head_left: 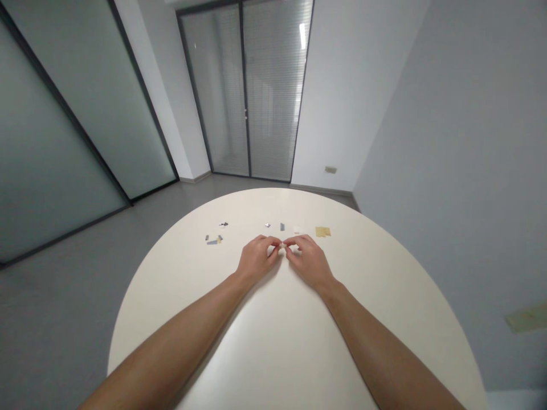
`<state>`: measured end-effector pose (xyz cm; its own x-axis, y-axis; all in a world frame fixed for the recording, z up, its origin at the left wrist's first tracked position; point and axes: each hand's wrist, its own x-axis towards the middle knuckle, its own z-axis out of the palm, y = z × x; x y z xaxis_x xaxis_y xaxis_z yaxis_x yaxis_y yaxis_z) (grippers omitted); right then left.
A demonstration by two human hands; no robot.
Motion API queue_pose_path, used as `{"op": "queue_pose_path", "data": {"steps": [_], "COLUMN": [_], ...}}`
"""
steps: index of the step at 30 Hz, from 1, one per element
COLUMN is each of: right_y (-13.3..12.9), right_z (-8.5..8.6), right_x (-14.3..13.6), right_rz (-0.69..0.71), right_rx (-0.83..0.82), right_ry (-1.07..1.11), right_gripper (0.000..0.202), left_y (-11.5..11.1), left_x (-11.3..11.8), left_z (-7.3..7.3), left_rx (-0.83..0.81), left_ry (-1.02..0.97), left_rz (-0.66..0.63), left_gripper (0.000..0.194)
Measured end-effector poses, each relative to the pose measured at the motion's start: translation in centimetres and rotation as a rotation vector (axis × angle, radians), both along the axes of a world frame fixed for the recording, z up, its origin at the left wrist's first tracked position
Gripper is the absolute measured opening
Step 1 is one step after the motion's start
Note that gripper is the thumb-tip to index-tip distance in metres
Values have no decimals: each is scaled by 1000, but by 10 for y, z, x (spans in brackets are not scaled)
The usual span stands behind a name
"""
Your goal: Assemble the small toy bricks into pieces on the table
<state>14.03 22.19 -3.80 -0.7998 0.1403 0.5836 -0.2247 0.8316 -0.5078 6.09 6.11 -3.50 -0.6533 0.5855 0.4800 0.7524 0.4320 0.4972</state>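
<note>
Over the middle of a round white table (pixel 265 347), my left hand (pixel 258 257) and my right hand (pixel 308 261) meet fingertip to fingertip. Both are closed in a pinch. Between them is a small pale piece (pixel 282 245), too small to name and mostly covered by the fingers. Just beyond the hands lie a small grey-blue piece (pixel 282 226), a little shiny metallic piece (pixel 267 225) and a whitish flat piece (pixel 297 230). Yellow paper-like squares (pixel 323 232) lie to the right of these, apart from my right hand.
Left of my hands lie several small grey, blue and yellowish pieces (pixel 213 240), with a few dark bits (pixel 224 224) behind them. The table's rounded far edge faces a glass door (pixel 243 91) with blinds. A plain wall (pixel 470 142) stands on the right.
</note>
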Motion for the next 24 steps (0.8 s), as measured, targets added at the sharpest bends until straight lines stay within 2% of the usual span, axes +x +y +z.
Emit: {"op": "queue_pose_path", "data": {"steps": [24], "right_y": [0], "right_z": [0], "right_x": [0], "right_rz": [-26], "right_rx": [4], "right_ry": [7], "right_gripper": [14], "left_y": [-1], "left_x": [0], "left_z": [-1], "left_rx": [7], "left_ry": [10], "left_rz": [-2], "left_gripper": [21]}}
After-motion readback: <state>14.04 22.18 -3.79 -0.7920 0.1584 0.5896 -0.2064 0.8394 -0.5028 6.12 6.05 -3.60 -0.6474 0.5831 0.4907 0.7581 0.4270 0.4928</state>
